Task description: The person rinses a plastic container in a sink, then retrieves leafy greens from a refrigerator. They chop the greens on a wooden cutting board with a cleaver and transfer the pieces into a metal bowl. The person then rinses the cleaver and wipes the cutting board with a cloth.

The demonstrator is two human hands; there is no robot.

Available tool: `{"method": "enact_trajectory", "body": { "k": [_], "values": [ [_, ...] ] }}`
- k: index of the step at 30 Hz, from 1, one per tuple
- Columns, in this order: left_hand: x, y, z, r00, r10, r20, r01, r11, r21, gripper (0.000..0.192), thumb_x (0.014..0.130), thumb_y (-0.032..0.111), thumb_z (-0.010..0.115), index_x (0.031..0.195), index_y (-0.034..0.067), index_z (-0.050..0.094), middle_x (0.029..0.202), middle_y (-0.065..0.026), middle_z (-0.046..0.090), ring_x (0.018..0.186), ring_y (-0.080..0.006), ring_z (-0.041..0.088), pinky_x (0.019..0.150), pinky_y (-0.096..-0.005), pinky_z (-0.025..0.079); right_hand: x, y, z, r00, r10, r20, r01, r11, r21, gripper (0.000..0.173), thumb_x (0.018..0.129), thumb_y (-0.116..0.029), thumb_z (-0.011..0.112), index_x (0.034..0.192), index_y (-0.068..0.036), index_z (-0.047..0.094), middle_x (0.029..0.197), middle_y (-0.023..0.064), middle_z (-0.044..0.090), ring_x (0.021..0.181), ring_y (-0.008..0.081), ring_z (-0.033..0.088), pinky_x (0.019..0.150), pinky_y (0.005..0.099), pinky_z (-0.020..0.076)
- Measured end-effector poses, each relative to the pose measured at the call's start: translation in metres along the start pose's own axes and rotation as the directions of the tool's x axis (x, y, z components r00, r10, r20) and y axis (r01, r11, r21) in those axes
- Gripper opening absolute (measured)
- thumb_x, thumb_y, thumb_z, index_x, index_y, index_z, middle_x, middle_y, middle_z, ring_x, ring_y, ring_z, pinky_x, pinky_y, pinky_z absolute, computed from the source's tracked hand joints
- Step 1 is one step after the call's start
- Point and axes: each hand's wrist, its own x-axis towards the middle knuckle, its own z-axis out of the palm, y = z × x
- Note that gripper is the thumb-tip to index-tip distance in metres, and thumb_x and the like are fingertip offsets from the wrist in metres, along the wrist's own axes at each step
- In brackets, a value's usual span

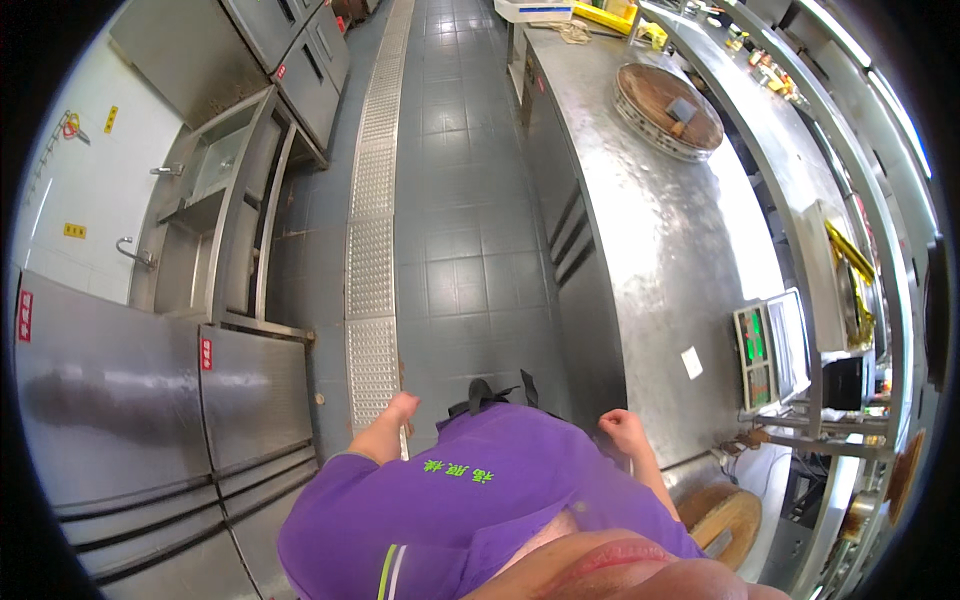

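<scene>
My left hand (403, 407) hangs at the left of my purple shirt, over the perforated metal drain cover; nothing shows in it, and how far its fingers are curled is hard to tell. On the right, my right hand (621, 426) is curled with nothing visible in it, close to the edge of the stainless steel counter (660, 247). A digital scale (756, 356) with a lit green display and a small white paper (691, 362) lie on that counter. Farther along it, a cleaver (680, 111) rests on a round wooden chopping block (649, 86).
The tiled floor (457, 225) and drain cover (371, 247) run ahead between the counter and the left side. Steel sinks (187, 262) and steel cabinets (112, 375) stand on the left. Another round chopping block (735, 510) is at the lower right, below steel shelving (806, 172).
</scene>
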Motion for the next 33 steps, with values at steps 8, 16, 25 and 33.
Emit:
{"method": "enact_trajectory", "body": {
  "k": [8,16,25,33],
  "values": [
    [0.082,0.201,-0.239,0.963,-0.017,-0.268,-0.132,0.839,-0.527,0.044,0.091,0.026,0.059,0.127,0.002,0.059,0.122,-0.018,0.065,0.115,-0.0281,0.061,0.098,-0.0356,0.048,0.125,-0.051,-0.039,0.992,0.084,-0.091,-0.075,0.993,0.096,0.014,0.083,-0.014,0.071,0.091,-0.003,0.071,0.075,0.0027,0.068,0.067,0.0113,0.06,0.062,0.029,0.0489],
    [0.192,0.134,-0.323,0.97,-0.068,-0.232,0.013,0.973,-0.229,0.043,0.089,0.032,0.057,0.119,0.002,0.063,0.121,-0.0208,0.064,0.113,-0.0374,0.06,0.098,-0.0418,0.048,0.354,-0.157,-0.089,0.983,-0.063,-0.173,0.076,0.995,0.068,0.019,0.085,-0.02,0.069,0.09,-0.002,0.071,0.078,0.0079,0.07,0.072,0.0171,0.065,0.068,0.0325,0.0507],
    [0.188,0.058,-0.376,0.871,-0.485,-0.078,0.459,0.861,-0.221,0.026,0.085,0.023,0.058,0.099,0.004,0.07,0.106,-0.0166,0.069,0.097,-0.0334,0.067,0.086,-0.0416,0.053,0.604,-0.433,-0.207,0.899,-0.391,0.198,0.435,0.852,-0.293,0.021,0.085,-0.022,0.066,0.091,-0.003,0.071,0.089,0.0148,0.07,0.083,0.0272,0.066,0.078,0.0378,0.0518],
    [0.37,0.049,-0.368,0.967,-0.255,0.008,0.252,0.949,-0.189,0.03,0.087,0.029,0.058,0.103,0.005,0.069,0.101,-0.0137,0.071,0.096,-0.0308,0.067,0.085,-0.0393,0.053,0.715,-0.842,-0.395,0.488,-0.865,-0.116,0.823,0.5,-0.269,0.009,0.095,-0.01,0.062,0.099,-0.003,0.064,0.09,-0.001,0.062,0.085,0.0079,0.057,0.079,0.0237,0.0462]
  ]
}}
